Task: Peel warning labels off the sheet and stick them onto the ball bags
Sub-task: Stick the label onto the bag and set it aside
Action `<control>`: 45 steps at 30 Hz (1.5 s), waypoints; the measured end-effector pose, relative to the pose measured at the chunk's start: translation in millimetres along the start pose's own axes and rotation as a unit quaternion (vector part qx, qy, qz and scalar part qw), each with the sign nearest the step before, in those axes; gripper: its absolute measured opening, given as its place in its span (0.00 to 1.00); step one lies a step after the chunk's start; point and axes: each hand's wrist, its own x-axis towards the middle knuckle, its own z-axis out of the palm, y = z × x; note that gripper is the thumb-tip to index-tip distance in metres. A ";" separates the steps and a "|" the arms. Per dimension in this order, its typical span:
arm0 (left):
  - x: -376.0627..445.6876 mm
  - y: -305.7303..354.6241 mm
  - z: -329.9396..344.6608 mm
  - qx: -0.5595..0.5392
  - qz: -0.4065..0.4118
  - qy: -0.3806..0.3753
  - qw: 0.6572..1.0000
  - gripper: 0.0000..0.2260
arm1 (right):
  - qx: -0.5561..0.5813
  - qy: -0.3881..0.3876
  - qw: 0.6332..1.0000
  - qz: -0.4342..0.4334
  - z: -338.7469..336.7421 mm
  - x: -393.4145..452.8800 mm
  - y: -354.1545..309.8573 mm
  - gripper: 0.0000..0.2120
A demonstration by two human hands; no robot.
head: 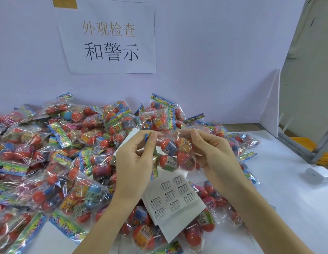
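Head view, centre of the frame: both hands hold one clear plastic ball bag [175,151] up above the table [287,189]. Inside the crinkled, glossy film sit several round balls, mostly orange-red, some wrapped in printed bands of blue, yellow and green. The left hand [135,158] has its fingers curled, thumb and forefinger pinching the bag's upper left edge beside its colourful printed header strip, which hangs down along the left side. The right hand [212,153] is likewise curled, pinching the film at the bag's upper right. The bag's long axis runs roughly top to bottom, tilted slightly. Just below the bag, in the lower centre, lies the label sheet [170,197], a flat white rectangle turned at an angle, its long axis running from upper right to lower left; it carries rows of small square warning labels [178,189] with black print, and rests on top of other bags. A heap of ball bags [58,153] of the same kind fills the left and middle of the frame, spilling over the white table. On the pale wall behind, upper left, a paper sign [110,37] with large characters is taped up.
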 end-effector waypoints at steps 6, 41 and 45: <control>-3.8 3.9 5.3 -0.039 -0.024 -0.023 0.999 0.12 | 0.056 0.022 0.998 -0.014 5.8 -2.1 0.2 0.18; 8.8 1.9 -5.7 -0.093 -0.139 -0.029 0.985 0.06 | -0.213 0.075 0.965 -0.135 -5.1 1.2 0.6 0.05; 12.4 1.3 -10.9 -0.105 -0.114 -0.038 0.987 0.07 | -0.225 0.068 0.958 -0.166 -7.3 -0.6 -5.9 0.07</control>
